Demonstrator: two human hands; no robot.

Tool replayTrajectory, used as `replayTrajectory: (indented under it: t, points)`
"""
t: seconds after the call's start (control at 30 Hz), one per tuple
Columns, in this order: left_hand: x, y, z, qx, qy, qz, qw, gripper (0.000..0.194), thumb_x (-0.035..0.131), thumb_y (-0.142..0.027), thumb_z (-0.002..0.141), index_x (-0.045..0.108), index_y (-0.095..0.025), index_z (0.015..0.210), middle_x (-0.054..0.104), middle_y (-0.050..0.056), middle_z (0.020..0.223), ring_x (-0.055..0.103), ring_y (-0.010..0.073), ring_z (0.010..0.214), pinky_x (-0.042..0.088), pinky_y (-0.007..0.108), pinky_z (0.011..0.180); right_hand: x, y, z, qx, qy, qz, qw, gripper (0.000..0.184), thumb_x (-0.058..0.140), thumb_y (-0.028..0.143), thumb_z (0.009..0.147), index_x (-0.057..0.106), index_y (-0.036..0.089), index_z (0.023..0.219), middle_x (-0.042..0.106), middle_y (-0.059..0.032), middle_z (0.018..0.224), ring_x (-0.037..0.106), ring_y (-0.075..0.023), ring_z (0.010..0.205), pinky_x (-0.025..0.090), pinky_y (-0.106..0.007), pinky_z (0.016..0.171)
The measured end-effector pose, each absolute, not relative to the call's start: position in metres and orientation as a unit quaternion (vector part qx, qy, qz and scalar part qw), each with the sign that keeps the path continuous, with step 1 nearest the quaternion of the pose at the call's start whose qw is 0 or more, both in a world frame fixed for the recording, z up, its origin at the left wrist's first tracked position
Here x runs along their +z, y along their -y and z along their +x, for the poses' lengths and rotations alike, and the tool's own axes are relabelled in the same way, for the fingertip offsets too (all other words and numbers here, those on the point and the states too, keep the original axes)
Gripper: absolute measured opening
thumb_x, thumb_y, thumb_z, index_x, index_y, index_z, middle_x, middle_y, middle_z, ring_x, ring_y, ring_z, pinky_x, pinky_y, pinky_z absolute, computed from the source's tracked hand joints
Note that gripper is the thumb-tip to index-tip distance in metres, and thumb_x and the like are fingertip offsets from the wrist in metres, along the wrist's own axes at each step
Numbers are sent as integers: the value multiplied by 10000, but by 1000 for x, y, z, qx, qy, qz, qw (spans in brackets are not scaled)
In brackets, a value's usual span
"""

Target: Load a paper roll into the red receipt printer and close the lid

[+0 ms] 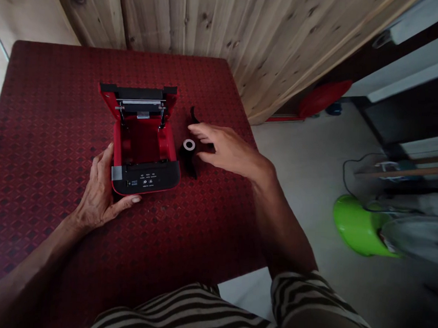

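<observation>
A small red and black printer (pixel 147 176) sits on the table with its lid (pixel 142 94) raised, showing a hollow red bay. My left hand (pixel 102 192) grips the printer's near left corner, fingers along the side and thumb at the front edge. Just right of the printer is a dark roll (pixel 189 145) with a pale ring at its end. Black curled strips lie above and below the roll. Over this spot hovers my right hand (pixel 223 147), open, thumb and fingers apart beside the roll. Whether its thumb touches the roll I cannot tell.
The table (pixel 45 111) has a red patterned cover and stands against a wooden plank wall (pixel 197 21). On the floor to the right are a green bucket (pixel 351 229), a cable and some blurred items. A red object (pixel 323 98) lies farther back.
</observation>
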State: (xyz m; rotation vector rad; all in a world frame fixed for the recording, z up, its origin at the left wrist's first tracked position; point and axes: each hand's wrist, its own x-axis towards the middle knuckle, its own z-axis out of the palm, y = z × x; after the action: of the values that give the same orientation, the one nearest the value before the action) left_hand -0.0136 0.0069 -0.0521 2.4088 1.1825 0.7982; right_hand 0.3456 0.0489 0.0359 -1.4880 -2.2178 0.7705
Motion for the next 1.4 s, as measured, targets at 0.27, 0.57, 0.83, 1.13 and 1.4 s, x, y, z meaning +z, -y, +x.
replayTrajectory:
  t: [0.27,0.57,0.83,1.13,1.4]
  points:
    - [-53,-7,-15,287,-415,843,186,1111,612,-753,985,19,-280,1797,295,217,1778,408,508,1551,443,783,1230,-29,-10,389,164,500,-716,460,800,965,347,656,640,260,1381,749,-135,1392,758,-304,1135,668,-497,906]
    - [-51,-7,-14,287,-413,842,197,1124,635,-760,970,25,-296,1792,271,200,1790,392,515,1545,426,816,1226,-73,-41,363,144,507,-716,458,295,840,359,801,733,246,1051,807,-76,1119,735,-273,1081,584,-489,1034]
    - [-49,-7,-12,285,-417,838,206,1104,638,-754,962,44,-320,1786,252,187,1804,391,563,1548,409,843,1223,9,4,358,240,543,-616,518,396,838,483,861,698,296,1181,745,-13,1040,726,-223,955,639,-403,896]
    - [-54,-7,-12,301,-413,839,189,1139,629,-776,968,57,-222,1783,331,250,1756,412,503,1557,432,736,1239,117,50,309,373,693,-503,355,409,903,354,871,750,356,1251,783,-6,1162,767,-248,1005,667,-400,903]
    - [-58,-7,-9,299,-410,837,206,1178,615,-819,955,46,-192,1773,330,262,1742,362,465,1608,381,677,1295,103,45,282,577,590,-418,381,366,822,430,867,671,324,1182,672,-14,952,653,-197,761,602,-334,654]
